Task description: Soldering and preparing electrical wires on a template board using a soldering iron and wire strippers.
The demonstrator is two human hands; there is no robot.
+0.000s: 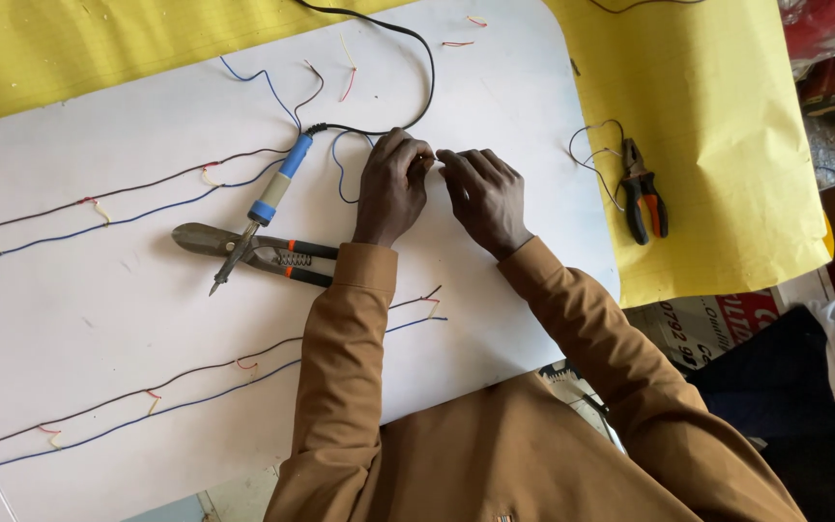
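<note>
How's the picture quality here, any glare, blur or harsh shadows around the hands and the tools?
Head view: even, soft daylight; the white board is bright but not blown out, no glare. Left hand and right hand are sharp, casting only faint shadows. The soldering iron and snips are crisp. Mild wide-angle bending at the edges; the dark right corner loses detail.

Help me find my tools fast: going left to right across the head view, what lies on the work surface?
Tin snips → soldering iron → left hand → right hand, the two fingertips meeting over a thin wire → orange-handled pliers on the yellow sheet.
</note>
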